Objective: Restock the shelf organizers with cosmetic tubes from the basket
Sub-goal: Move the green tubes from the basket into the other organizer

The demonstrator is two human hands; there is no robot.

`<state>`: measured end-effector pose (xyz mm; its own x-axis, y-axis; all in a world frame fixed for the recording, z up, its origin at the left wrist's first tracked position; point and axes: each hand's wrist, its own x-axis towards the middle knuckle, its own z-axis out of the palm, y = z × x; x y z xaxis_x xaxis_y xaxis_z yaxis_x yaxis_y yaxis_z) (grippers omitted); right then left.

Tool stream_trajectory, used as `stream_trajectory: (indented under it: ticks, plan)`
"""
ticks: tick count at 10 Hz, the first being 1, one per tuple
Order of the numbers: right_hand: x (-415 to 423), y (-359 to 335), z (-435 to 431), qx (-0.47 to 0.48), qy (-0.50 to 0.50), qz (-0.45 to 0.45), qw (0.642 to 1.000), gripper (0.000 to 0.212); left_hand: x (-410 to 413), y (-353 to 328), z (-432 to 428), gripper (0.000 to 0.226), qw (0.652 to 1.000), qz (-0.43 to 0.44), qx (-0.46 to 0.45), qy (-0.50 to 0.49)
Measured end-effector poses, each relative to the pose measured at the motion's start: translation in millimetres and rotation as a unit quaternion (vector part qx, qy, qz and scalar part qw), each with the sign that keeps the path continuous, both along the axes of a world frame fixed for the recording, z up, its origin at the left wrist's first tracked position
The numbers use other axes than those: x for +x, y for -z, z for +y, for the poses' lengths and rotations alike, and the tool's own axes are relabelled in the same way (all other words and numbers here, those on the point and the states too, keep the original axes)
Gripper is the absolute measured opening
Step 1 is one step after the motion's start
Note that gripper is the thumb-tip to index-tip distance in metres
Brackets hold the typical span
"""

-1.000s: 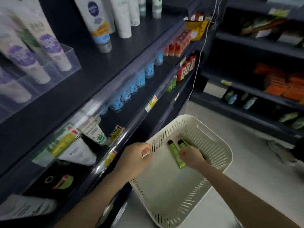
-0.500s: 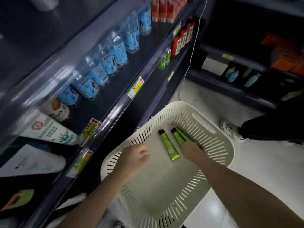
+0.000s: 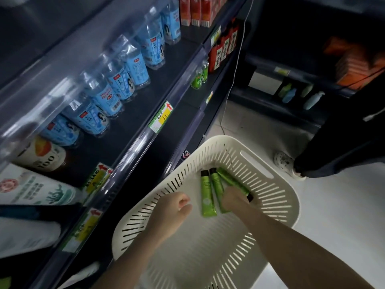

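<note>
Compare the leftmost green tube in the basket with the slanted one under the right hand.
The leftmost tube lies in full view, clear of both hands; the slanted tube is partly covered by the right hand. The leftmost tube's black cap points at the far wall of the basket; the slanted tube's cap points back toward the person. Both are green, black-capped and lie flat on the basket floor.

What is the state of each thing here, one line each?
Basket, open, holds three tubes.
Left hand, curled, empty.
Right hand, on two tubes; grip hidden.
Middle tube, lying, partly under it.
Right tube, likewise.
Left tube, lying flat, untouched.
Bottles, standing on shelf.
</note>
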<state>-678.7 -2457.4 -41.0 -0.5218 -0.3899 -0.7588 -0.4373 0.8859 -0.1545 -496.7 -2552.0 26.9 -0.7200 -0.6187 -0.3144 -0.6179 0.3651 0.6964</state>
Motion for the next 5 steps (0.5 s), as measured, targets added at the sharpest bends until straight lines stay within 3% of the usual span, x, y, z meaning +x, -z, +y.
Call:
stream_trajectory:
  ticks: [1, 3, 5]
  plan:
    - [-3.3, -20.8, -5.3, -0.005, -0.04, 0.056, 0.998, 0.028, -8.3, 9.5, 1.1, 0.016, 1.0, -0.011, -0.01, 0.019]
    - [-18.3, -48.6, -9.0, -0.126, 0.016, 0.086, 0.988, 0.022, -32.6, 29.9, 2.8, 0.019, 0.991, -0.054, -0.054, 0.113]
    - [-19.9, -71.4, 9.6, -0.16, -0.021, 0.155, 0.975, 0.025, -64.3, 75.1, 10.1, 0.024, 0.924, -0.177, -0.177, 0.288]
